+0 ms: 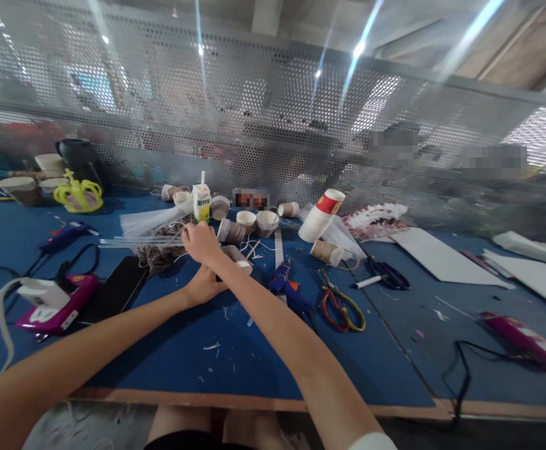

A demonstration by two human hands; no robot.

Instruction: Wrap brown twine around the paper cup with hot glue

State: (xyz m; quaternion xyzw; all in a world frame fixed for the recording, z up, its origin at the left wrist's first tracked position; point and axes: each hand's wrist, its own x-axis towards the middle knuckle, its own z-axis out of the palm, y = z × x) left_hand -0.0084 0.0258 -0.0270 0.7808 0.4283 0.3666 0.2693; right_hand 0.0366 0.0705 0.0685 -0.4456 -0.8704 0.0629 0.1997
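My left hand [206, 284] is closed around a small cup wrapped in cord [238, 258], which lies tilted just beyond the fingers. Crossing over it, my right hand [201, 242] is bent into a pinch near a thin cord and the ends of clear sticks [136, 242]; what its fingers grip is too small to make out. A heap of grey-brown cord [157, 256] lies left of both hands. Behind them stands a drink carton with a straw [202, 201], beside another cord-wrapped cup [231, 231] and white paper cups [267, 223].
Blue glue gun [286, 282], red-yellow scissors [342, 309] and dark-handled scissors [389, 275] lie to the right. A stack of paper cups [320, 217] leans behind them. On the left are a black phone [117, 289], a magenta power strip [61, 303] and a yellow crown-like piece [78, 194].
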